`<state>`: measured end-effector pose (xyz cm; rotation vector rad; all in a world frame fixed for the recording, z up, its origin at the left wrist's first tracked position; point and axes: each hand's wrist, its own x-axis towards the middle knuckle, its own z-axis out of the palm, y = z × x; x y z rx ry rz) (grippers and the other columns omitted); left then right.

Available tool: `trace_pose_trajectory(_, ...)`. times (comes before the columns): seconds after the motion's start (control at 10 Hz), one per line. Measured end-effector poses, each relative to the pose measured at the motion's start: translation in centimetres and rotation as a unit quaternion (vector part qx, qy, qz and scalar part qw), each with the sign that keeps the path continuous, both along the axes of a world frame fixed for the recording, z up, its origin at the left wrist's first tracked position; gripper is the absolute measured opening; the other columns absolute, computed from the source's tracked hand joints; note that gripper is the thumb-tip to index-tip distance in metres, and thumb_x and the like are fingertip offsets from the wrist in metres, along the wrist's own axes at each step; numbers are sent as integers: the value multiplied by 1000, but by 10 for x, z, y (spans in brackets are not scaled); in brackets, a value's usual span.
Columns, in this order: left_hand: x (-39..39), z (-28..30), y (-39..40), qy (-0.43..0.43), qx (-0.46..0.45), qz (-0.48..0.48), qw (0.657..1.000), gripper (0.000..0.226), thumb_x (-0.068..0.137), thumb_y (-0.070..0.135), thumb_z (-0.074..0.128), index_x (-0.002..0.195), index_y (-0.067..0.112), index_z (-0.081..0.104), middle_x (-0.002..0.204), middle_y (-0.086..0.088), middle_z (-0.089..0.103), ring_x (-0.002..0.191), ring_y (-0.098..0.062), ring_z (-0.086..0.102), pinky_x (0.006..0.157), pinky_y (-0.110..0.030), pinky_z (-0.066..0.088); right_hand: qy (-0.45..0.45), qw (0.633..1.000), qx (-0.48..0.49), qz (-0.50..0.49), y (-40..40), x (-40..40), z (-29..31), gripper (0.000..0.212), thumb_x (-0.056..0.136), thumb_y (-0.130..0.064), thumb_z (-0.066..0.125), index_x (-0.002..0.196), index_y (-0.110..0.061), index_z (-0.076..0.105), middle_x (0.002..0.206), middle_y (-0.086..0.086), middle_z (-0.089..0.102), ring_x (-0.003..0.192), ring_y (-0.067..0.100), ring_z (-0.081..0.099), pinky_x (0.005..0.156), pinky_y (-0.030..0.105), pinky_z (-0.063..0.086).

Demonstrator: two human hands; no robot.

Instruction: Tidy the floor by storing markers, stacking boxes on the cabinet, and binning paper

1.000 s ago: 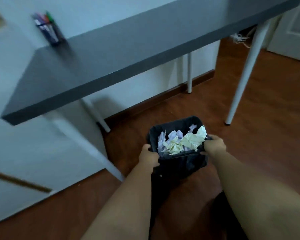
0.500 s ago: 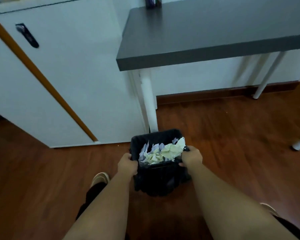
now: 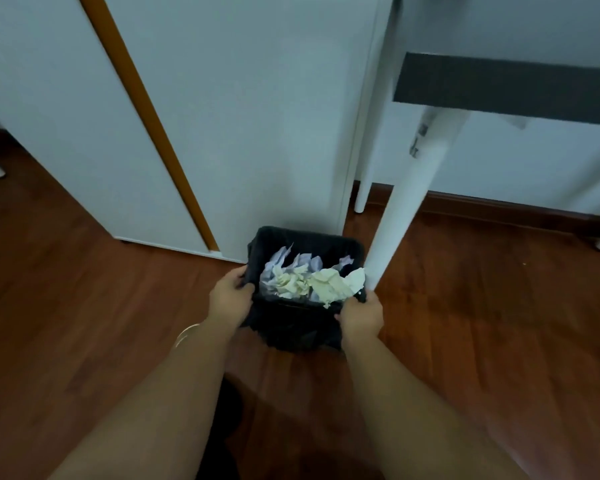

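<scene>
A small black bin (image 3: 293,327) lined with a dark bag sits low over the wooden floor, right in front of the white cabinet (image 3: 243,133). Crumpled white and pale yellow paper (image 3: 309,280) fills its top. My left hand (image 3: 230,299) grips the bin's left rim. My right hand (image 3: 361,315) grips its right front corner. The bin's right side is close to the white table leg (image 3: 400,216). No markers or boxes are in view.
The grey table (image 3: 499,88) edge juts in from the upper right, with more white legs behind. A brown skirting board (image 3: 499,206) runs along the wall. Open wooden floor (image 3: 84,323) lies left and right of the bin.
I have carried the bin leftwards and down towards the cabinet's foot, beside the table leg. The table top and the markers on it have left the view.
</scene>
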<state>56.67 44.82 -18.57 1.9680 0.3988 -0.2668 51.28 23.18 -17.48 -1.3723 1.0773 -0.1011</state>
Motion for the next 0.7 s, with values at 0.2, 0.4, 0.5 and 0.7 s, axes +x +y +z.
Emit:
trace_pose_trajectory(0.2,35,-14,-30,102,-60,-119,986,93,89,11,66,158,24,5,156,-10,36,134,-31,45,109,-48,42,14,997,-60,-44,12,24,-29,35,88,-4,58,117,-17,43,125,15,54,103,33,62,89,46,55)
trace_pose_trajectory(0.4,42,-4,-28,97,111,-199,969,98,97,31,60,155,16,-17,167,-7,-7,151,-31,14,121,-41,20,29,998,-25,-58,-3,31,-25,39,85,-16,69,103,-21,34,119,14,51,98,33,62,84,45,56)
trace_pose_trajectory(0.5,2,8,-21,57,153,-191,968,93,97,38,57,157,26,-13,167,-3,-7,150,-37,13,121,-44,15,39,999,-12,12,-15,3,-12,47,81,-24,74,114,-12,43,111,11,56,93,30,62,81,40,55)
trace_pose_trajectory(0.7,-173,-23,-27,158,126,-221,954,86,94,43,58,159,27,2,165,-8,9,150,-30,18,119,-37,23,46,994,103,10,-30,-106,24,42,91,-10,61,131,-10,49,113,10,56,101,24,52,93,40,46)
